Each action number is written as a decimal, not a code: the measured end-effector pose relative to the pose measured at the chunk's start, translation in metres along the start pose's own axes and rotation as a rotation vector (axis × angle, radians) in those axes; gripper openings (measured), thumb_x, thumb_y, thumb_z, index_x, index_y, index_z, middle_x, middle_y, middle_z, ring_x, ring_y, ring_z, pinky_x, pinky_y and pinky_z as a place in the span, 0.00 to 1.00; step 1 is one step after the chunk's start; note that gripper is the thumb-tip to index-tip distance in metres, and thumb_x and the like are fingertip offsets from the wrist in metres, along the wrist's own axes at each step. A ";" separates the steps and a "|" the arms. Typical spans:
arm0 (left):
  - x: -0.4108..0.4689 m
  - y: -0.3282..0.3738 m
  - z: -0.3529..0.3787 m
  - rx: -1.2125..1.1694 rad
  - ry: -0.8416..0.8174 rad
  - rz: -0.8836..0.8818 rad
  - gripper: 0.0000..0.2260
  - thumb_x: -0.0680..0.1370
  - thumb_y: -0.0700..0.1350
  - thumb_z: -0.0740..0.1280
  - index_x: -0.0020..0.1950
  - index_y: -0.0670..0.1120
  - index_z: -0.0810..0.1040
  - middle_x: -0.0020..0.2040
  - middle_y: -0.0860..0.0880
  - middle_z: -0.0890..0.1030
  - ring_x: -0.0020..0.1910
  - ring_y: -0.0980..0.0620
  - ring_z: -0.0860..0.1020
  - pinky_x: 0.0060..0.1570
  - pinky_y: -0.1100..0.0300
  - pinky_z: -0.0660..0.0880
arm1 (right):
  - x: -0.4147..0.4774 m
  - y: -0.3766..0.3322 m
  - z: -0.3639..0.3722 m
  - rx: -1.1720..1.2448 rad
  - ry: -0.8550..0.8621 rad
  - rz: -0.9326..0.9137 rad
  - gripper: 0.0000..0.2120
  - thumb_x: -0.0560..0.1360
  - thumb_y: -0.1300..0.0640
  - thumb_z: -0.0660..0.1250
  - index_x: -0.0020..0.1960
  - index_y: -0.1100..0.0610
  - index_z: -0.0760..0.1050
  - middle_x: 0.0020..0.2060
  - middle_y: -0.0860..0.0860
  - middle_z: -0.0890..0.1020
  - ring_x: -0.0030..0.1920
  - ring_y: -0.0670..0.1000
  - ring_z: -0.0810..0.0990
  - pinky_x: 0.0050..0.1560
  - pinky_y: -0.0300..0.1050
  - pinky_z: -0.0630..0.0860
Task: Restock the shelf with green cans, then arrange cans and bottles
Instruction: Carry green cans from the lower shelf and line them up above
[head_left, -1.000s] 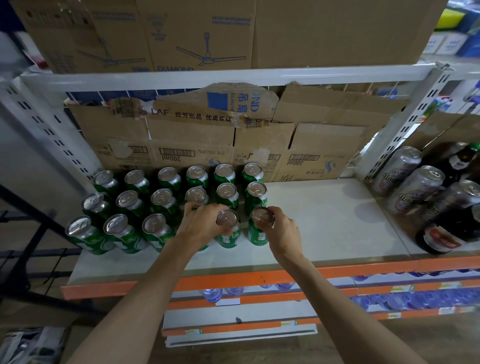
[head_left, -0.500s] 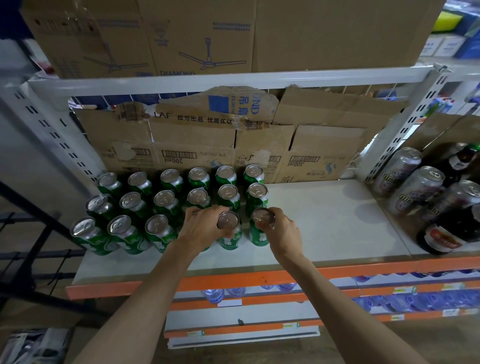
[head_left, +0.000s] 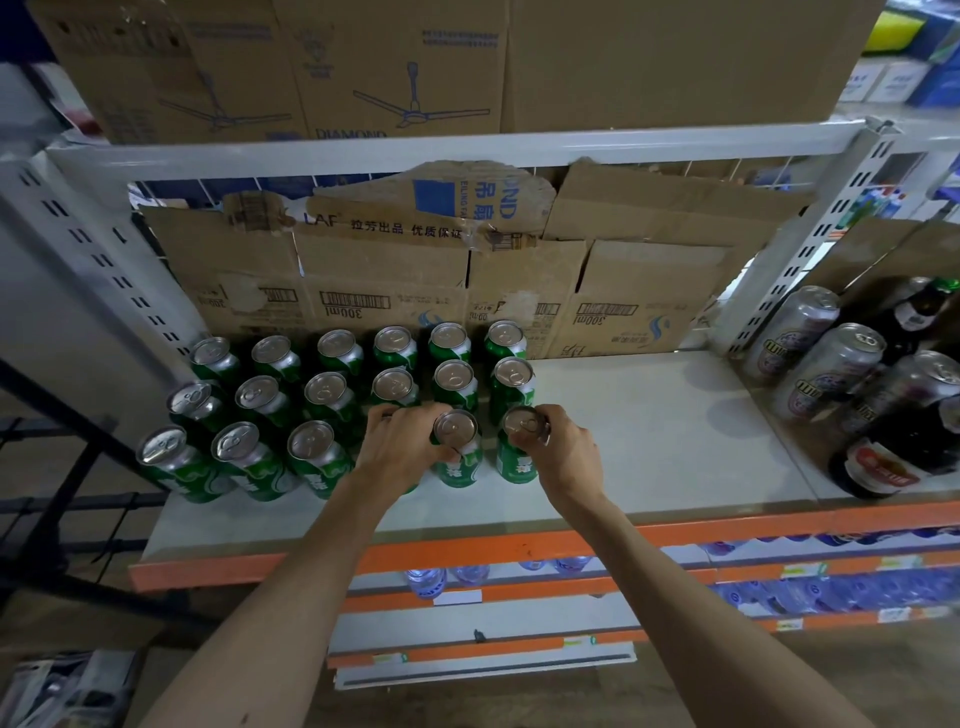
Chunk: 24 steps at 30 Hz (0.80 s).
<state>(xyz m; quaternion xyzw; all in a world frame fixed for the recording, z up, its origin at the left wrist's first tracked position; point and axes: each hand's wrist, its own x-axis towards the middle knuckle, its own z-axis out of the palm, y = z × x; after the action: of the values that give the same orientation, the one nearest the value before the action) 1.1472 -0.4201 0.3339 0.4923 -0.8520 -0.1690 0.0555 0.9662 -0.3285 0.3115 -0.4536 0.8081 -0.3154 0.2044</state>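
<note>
Several green cans (head_left: 327, 395) stand in three rows on the left half of the grey shelf (head_left: 665, 441). My left hand (head_left: 402, 449) grips a green can (head_left: 457, 452) in the front row and covers another can under its palm. My right hand (head_left: 563, 452) holds the rim of the rightmost front green can (head_left: 517, 462). Both cans stand upright on the shelf, side by side. Silver cans (head_left: 826, 374) and dark bottles (head_left: 893, 452) stand at the shelf's right end.
Flattened cardboard boxes (head_left: 519, 280) line the back of the shelf; more boxes (head_left: 395, 67) sit on the shelf above. White slotted uprights (head_left: 810, 244) flank the bay. An orange front edge (head_left: 467, 551) runs below, with water bottles (head_left: 426, 579) on lower shelves.
Both hands stay on the two front cans; the view has shifted slightly, and the cans remain in the same spot.
</note>
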 end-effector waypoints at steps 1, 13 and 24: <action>0.000 0.000 0.000 0.003 -0.003 0.001 0.22 0.69 0.57 0.74 0.62 0.59 0.75 0.56 0.55 0.82 0.60 0.48 0.75 0.63 0.54 0.58 | 0.000 0.000 0.000 0.001 -0.002 -0.002 0.18 0.75 0.50 0.70 0.62 0.56 0.74 0.51 0.56 0.84 0.50 0.60 0.80 0.49 0.55 0.78; 0.000 -0.003 0.006 -0.008 0.009 -0.019 0.24 0.68 0.60 0.74 0.62 0.58 0.75 0.56 0.55 0.82 0.61 0.49 0.75 0.64 0.55 0.58 | 0.002 0.003 -0.001 -0.027 -0.024 -0.025 0.17 0.77 0.53 0.68 0.64 0.55 0.73 0.52 0.56 0.84 0.49 0.60 0.81 0.45 0.49 0.76; 0.005 -0.010 0.014 -0.004 0.018 0.002 0.23 0.68 0.62 0.73 0.61 0.58 0.75 0.55 0.57 0.82 0.60 0.52 0.76 0.66 0.53 0.57 | 0.002 0.001 -0.005 -0.003 -0.038 -0.018 0.18 0.75 0.51 0.70 0.63 0.56 0.74 0.52 0.55 0.84 0.50 0.58 0.80 0.48 0.52 0.77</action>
<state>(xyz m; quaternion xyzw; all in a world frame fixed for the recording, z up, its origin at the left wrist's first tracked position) 1.1497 -0.4255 0.3172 0.4930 -0.8516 -0.1664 0.0641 0.9614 -0.3277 0.3144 -0.4671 0.8004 -0.3075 0.2161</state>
